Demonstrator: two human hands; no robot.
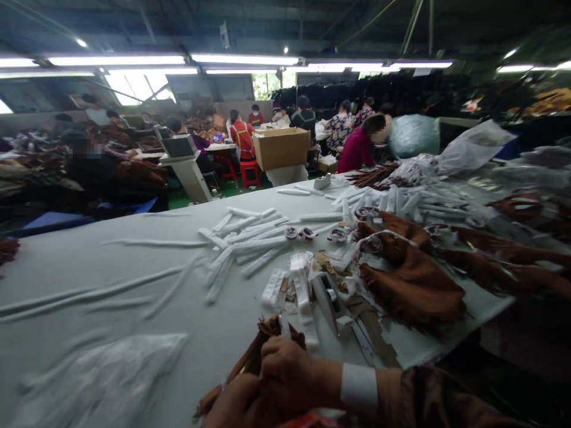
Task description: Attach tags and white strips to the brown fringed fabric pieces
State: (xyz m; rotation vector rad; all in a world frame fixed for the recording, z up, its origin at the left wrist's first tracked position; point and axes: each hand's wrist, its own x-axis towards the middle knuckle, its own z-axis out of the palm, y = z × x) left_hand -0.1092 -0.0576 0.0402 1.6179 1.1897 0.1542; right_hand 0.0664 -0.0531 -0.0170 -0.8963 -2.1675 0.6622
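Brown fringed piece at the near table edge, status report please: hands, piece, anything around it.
Both hands closed on brown fringed piece: right hand, left hand. White strips and scissors lie just beyond.

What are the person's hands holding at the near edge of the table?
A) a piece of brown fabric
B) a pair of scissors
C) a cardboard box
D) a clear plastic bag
A: both the right hand and left hand are closed around the brown fabric, which bunches up between them.
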